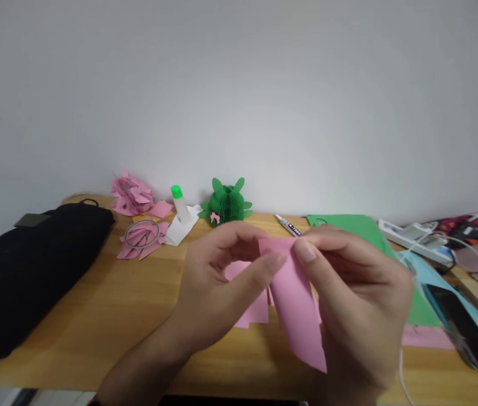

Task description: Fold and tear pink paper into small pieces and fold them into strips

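Note:
A strip of pink paper (298,310) hangs, slightly curled, between my two hands above the table. My left hand (222,287) pinches its upper left corner between thumb and fingers. At the upper right corner, the thumb and fingers of my right hand (357,299) grip the same paper. More pink paper pieces (258,307) lie on the table behind my hands, partly hidden by them. Beyond them stands a green folded-paper figure (227,203) with leaf-like flaps and a small pink piece on its front.
Left lie a black bag (39,276), crumpled pink scraps (131,194), a ring (142,234) on pink paper and a glue stick (180,204). Right are a B-7000 glue tube (288,225), green sheets (422,307), a power strip (416,239), cables and a dark phone (463,327).

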